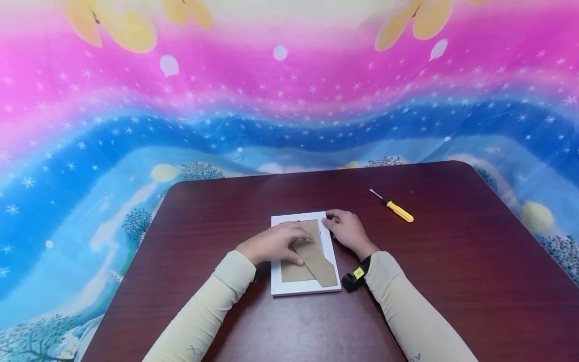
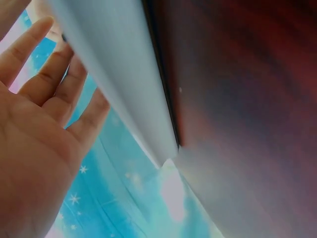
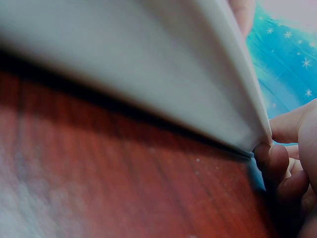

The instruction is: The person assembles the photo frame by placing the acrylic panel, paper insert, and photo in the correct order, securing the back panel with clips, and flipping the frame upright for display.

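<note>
A white picture frame [image 1: 276, 287] lies face down on the table, its brown backing board [image 1: 294, 273] and slanting easel stand [image 1: 322, 269] uppermost. Over the back reaches my left hand [image 1: 276, 244], thumb and fingers spread above the board and the upper part of the stand. In the left wrist view its fingers [image 2: 47, 79] look loosely extended beside the frame's white side [image 2: 114, 64]. My right hand [image 1: 349, 231] holds the frame's far right corner, thumb on the white border. The right wrist view has curled fingers [image 3: 275, 161] at that corner of the frame [image 3: 198, 94].
A screwdriver [image 1: 400, 211] with a yellow handle lies on the dark red-brown table [image 1: 452, 281], to the right of and beyond the frame. Behind the table's far edge hangs a colourful printed cloth [image 1: 289, 115].
</note>
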`<state>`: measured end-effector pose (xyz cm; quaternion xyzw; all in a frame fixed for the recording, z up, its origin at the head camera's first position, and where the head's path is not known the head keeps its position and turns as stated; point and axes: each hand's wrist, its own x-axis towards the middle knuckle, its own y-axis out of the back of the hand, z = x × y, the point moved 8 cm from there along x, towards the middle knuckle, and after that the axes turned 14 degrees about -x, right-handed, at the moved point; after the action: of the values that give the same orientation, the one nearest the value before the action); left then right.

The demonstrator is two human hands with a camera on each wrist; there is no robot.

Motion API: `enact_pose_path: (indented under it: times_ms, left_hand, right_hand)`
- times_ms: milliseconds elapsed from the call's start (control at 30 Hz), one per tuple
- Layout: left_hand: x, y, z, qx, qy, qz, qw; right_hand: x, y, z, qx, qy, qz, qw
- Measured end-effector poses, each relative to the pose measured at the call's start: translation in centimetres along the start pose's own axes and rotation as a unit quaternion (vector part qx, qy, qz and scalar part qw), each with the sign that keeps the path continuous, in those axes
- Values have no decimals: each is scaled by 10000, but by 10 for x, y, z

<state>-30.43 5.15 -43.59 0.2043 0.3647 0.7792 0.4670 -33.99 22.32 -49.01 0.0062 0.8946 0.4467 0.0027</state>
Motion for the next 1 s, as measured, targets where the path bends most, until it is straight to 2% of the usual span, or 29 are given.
enact_pose_path:
  times_ms: [167,267,433,600,800,1000]
  left_hand:
    - [-4,11,-7,-38,230,196,9995]
    - [-8,24,-15,-64,396,584,9975]
    - [-19,54,-28,-288,707,1424,9869]
    - [-27,72,-44,-697,967,1834,9758]
    - [-29,75,-62,-952,1275,2016,9664]
    - [-28,68,-79,-1039,1667,2027,9593]
  right_hand:
    - [-1,0,1,-10,-26,-27,10000]
    - [-2,-2,2,23,-51,-79,10000]
    - [-3,-1,1,75,-24,-31,10000]
    - [-3,0,1,49,-55,-16,10000]
    - [-3,-1,-1,79,-89,-38,9999]
    - [-2,1,-3,31,-95,-42,9999]
